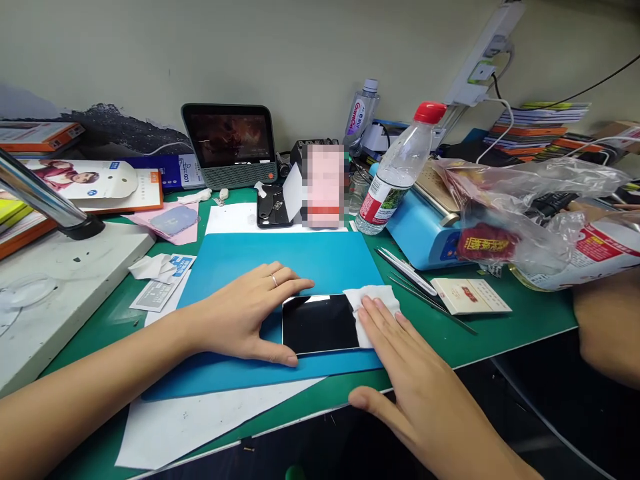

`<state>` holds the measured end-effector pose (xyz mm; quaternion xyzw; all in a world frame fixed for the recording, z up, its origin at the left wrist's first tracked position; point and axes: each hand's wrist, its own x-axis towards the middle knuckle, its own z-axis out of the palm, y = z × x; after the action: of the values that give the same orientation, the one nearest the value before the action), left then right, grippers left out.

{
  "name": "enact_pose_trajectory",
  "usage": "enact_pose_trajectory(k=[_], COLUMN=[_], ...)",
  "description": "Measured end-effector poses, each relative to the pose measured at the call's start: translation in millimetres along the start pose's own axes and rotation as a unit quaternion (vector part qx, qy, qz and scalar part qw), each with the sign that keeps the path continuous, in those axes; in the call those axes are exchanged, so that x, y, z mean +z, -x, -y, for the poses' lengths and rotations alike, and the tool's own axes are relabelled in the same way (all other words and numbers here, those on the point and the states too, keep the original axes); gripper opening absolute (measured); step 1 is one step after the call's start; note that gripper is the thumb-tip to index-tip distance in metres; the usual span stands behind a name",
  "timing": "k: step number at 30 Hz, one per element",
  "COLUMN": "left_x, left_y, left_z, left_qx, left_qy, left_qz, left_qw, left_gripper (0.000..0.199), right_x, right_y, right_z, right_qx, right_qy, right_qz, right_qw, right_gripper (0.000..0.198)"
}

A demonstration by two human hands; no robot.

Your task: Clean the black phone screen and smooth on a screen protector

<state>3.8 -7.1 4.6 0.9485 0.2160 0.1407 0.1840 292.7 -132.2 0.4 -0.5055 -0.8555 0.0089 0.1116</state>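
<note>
Right hand (417, 373) on tissue (355, 297), phone (317, 325) partly covered, bottles (397, 177) beyond

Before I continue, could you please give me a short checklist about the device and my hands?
1. Device lying flat on the blue mat: ok.
2. Left hand at the device's left end: ok.
3. White tissue under the right hand's fingers: ok.
4. Screen clean beneath that tissue: cannot tell, covered.
5. Red-capped bottle closed: ok.
6. Green worktop uncluttered: not ok; crumpled tissue lies left of the mat.
</note>
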Motion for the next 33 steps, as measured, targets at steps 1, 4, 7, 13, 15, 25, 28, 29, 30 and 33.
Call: enact_pose_trajectory(k=[1, 4, 7, 13, 15, 25, 28, 29, 30, 33], left_x=[0.0, -0.5, -0.9, -1.7, -1.1, -0.2, -1.5, -1.7, -1.7, -1.5], left_y=[0.2, 1.3, 2.3, 2.7, 2.9, 2.8, 2.2, 2.0, 1.8, 1.8], left_z=[0.1, 0.8, 1.4, -0.2, -0.5, -1.9, -2.6, -2.8, -3.0, -3.6], left_qx=[-0.001, -0.002, -0.001, -0.012, -0.017, 0.004, 0.005, 0.007, 0.008, 0.009], left_qy=[0.001, 0.016, 0.031, 0.029, 0.017, -0.012, -0.005, -0.004, -0.005, -0.009], left_qz=[0.0, -0.003, -0.015, -0.019, -0.02, 0.005, 0.017, 0.018, 0.018, 0.017], left_qw=[1.0, 1.0, 0.999, 0.999, 1.0, 1.0, 1.0, 1.0, 1.0, 1.0], left_gripper=[0.092, 0.083, 0.067, 0.047, 0.042, 0.048, 0.061, 0.066, 0.071, 0.079], right_x=[0.0, -0.7, 0.7, 14.0, 16.4, -2.0, -5.1, -5.4, -5.5, -6.2], right_y=[-5.7, -26.7, -49.0, -62.0, -52.9, 5.6, 8.8, 8.2, 7.0, 2.5], right_z=[1.9, 16.1, 39.7, 77.8, 80.8, 19.5, 1.6, -1.7, -4.0, -8.3], right_qx=[0.006, 0.017, 0.003, -0.062, -0.088, -0.063, -0.041, -0.032, -0.022, 0.017], right_qy=[-0.006, -0.027, -0.059, -0.136, -0.122, 0.006, -0.015, -0.035, -0.059, -0.127], right_qz=[0.012, 0.051, 0.08, 0.059, 0.06, -0.035, -0.067, -0.083, -0.099, -0.138], right_qw=[1.0, 0.998, 0.995, 0.987, 0.987, 0.997, 0.997, 0.995, 0.993, 0.982], right_gripper=[0.092, 0.104, 0.114, 0.112, 0.105, 0.054, 0.047, 0.043, 0.039, 0.025])
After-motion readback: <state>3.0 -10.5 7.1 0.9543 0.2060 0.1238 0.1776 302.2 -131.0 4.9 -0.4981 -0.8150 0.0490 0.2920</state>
